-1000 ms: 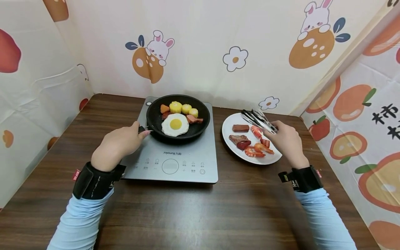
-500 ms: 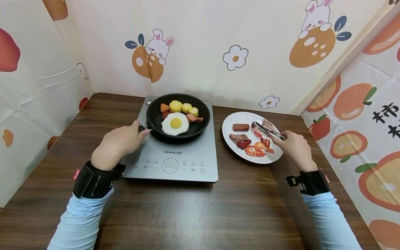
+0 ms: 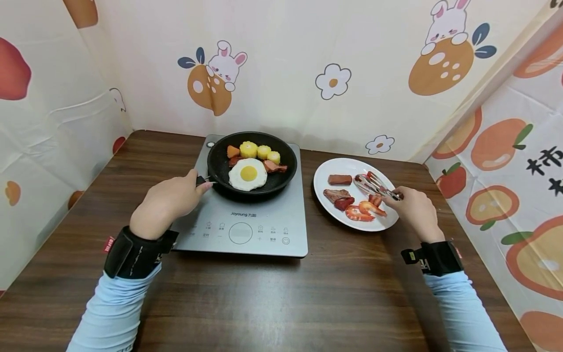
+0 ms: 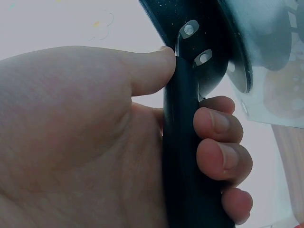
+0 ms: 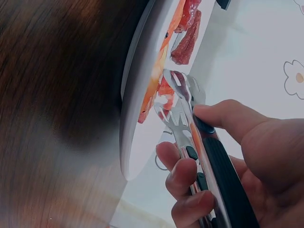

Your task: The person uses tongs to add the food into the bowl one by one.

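The black frying pan (image 3: 252, 164) is steadied on the induction cooker (image 3: 246, 215) by the left hand (image 3: 169, 200), whose fingers (image 4: 223, 156) are wrapped round the pan handle (image 4: 183, 142). A fried egg (image 3: 248, 174), corn pieces (image 3: 260, 150), a carrot chunk and ham slices already lie in the pan, so part of the transfer appears done. The metal tongs (image 3: 374, 185) are grasped by the right hand (image 3: 415, 210), their slotted tips lowered over a red piece on the white plate (image 3: 327, 166); whether it is pinched cannot be told. Shrimp (image 3: 365, 210), meat slices and a sausage piece (image 3: 339, 179) remain on the plate, on the bench (image 3: 281, 293) right of the cooker.
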Demonstrator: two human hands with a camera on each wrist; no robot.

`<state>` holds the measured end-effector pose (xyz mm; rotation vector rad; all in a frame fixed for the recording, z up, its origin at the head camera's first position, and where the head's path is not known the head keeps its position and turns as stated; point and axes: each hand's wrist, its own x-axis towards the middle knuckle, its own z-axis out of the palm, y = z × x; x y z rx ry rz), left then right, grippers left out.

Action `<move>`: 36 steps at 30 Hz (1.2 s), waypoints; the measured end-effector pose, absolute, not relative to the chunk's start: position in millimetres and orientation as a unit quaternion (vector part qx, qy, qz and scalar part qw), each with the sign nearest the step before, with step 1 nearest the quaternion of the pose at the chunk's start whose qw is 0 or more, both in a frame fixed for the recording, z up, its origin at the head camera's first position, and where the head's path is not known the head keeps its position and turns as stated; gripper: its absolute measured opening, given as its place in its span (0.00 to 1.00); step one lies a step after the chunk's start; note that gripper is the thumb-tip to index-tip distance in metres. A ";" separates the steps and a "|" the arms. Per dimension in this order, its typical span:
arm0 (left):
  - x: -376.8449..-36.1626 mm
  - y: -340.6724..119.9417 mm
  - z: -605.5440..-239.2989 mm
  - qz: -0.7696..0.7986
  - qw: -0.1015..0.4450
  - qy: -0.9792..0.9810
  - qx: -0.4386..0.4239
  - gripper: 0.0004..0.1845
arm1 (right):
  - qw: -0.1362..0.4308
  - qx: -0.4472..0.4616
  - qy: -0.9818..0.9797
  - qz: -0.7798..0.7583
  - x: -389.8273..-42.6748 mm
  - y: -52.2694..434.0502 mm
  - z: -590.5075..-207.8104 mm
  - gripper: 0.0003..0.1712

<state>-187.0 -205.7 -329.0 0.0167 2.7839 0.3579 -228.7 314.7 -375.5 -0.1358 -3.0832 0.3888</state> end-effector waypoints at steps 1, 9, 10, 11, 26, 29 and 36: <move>-187.0 -205.6 -329.2 0.126 0.166 0.978 0.006 0.41 | 0.017 -0.043 -0.991 0.126 -228.1 314.7 -375.2 0.32; -186.5 -204.6 -329.5 0.129 0.165 0.978 0.004 0.41 | 0.057 -0.038 -0.988 0.140 -224.8 314.3 -376.7 0.22; -186.4 -204.3 -329.3 0.129 0.165 0.978 0.003 0.41 | 0.058 -0.037 -0.988 0.141 -224.6 314.4 -376.8 0.22; -186.3 -204.2 -329.2 0.129 0.165 0.978 0.003 0.41 | 0.059 -0.036 -0.988 0.141 -224.1 314.3 -376.7 0.21; -185.6 -203.8 -329.5 0.128 0.166 0.978 0.004 0.41 | 0.081 -0.015 -0.984 0.155 -217.1 308.9 -370.2 0.20; -185.3 -203.5 -330.3 0.126 0.168 0.978 0.005 0.41 | 0.083 -0.012 -0.984 0.158 -214.9 304.7 -367.1 0.20; -185.3 -203.6 -330.2 0.126 0.161 0.979 0.007 0.41 | 0.095 0.016 -0.980 0.171 -216.3 285.7 -351.3 0.20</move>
